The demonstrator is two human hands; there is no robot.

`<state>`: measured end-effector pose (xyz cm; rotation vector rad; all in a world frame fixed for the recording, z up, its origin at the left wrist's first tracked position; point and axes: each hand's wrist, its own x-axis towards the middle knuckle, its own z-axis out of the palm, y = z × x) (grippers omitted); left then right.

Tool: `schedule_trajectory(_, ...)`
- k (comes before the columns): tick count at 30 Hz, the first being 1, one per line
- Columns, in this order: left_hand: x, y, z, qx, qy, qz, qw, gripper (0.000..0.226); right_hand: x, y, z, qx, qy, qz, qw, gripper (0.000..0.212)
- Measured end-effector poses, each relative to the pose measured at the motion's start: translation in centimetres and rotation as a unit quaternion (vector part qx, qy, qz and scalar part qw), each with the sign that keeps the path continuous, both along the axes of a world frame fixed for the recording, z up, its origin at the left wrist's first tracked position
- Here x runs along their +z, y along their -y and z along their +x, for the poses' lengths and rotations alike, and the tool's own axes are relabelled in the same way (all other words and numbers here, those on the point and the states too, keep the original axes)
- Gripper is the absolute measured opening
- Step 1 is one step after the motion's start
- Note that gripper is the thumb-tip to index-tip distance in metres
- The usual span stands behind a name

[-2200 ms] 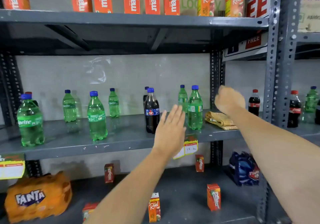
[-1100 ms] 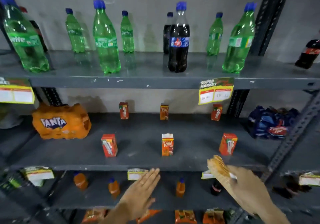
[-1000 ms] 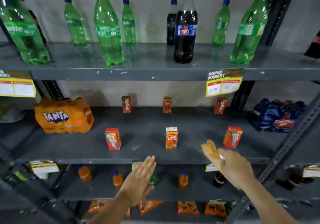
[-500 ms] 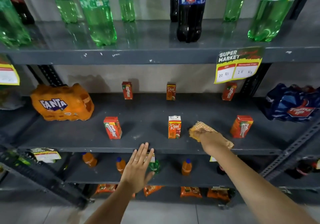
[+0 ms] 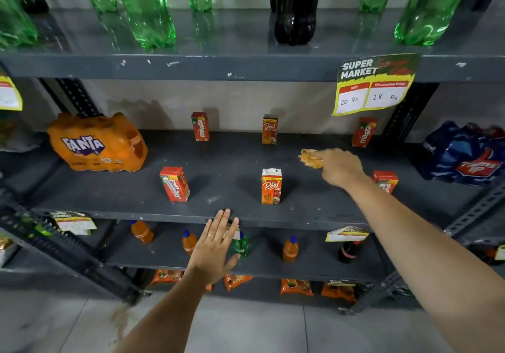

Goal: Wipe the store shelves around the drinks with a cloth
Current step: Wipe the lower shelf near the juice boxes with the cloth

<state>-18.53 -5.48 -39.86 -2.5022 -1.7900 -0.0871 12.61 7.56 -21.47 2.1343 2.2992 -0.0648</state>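
Note:
My right hand (image 5: 340, 168) grips a crumpled tan cloth (image 5: 310, 158) and presses it on the dark grey middle shelf (image 5: 232, 166), right of centre. The cloth lies between the back Real juice carton (image 5: 270, 129) and the front Real carton (image 5: 271, 186). A red carton (image 5: 385, 181) stands just right of my wrist, partly hidden by it. My left hand (image 5: 217, 246) is flat with fingers spread, its fingertips at the shelf's front lip. Other red cartons stand at the front left (image 5: 175, 184) and at the back (image 5: 200, 126).
An orange Fanta pack (image 5: 97, 143) fills the shelf's left end, a blue bottle pack (image 5: 464, 153) the right. Green and dark bottles line the upper shelf (image 5: 246, 65), with a price tag (image 5: 374, 84) hanging from it. Small orange bottles (image 5: 290, 248) stand on the lower shelf.
My view dropped from the bottle shelf to the carton shelf. My right hand carried the cloth down onto the middle shelf and slid it toward the back. My left hand rose to the shelf's lip.

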Motion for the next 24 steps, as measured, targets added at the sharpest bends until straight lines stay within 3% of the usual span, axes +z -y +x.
schedule_trajectory(4,0.1,0.2,0.1,0.008,0.001,-0.001,1.000,0.091,-4.4,0.9,-0.3,0.053,0.058,-0.094,0.992,0.058)
schedule_trajectory(8,0.1,0.3,0.3,0.014,0.005,0.009,1.000,0.088,-6.9,5.3,-0.2,0.115,0.061,-0.071,0.989,0.075)
schedule_trajectory(12,0.1,0.3,0.3,0.009,0.011,0.014,1.000,0.087,-7.0,11.3,0.6,0.192,0.053,-0.091,0.976,0.067)
schedule_trajectory(15,0.3,0.2,-0.1,0.002,0.002,0.013,1.000,0.087,-3.7,10.0,1.5,0.120,-0.015,-0.160,0.980,0.043)
schedule_trajectory(19,0.4,0.1,-0.3,-0.002,-0.005,0.009,1.000,0.087,-0.6,4.0,1.0,0.025,-0.072,0.002,0.997,0.044)
schedule_trajectory(21,0.6,0.1,-0.4,-0.004,-0.009,0.008,1.000,0.086,-1.3,1.9,-0.4,-0.018,-0.050,0.039,0.998,0.048)
schedule_trajectory(24,0.7,0.2,-0.8,-0.014,0.015,0.013,1.000,0.080,-4.3,2.0,-3.1,-0.045,0.015,-0.016,0.999,0.044)
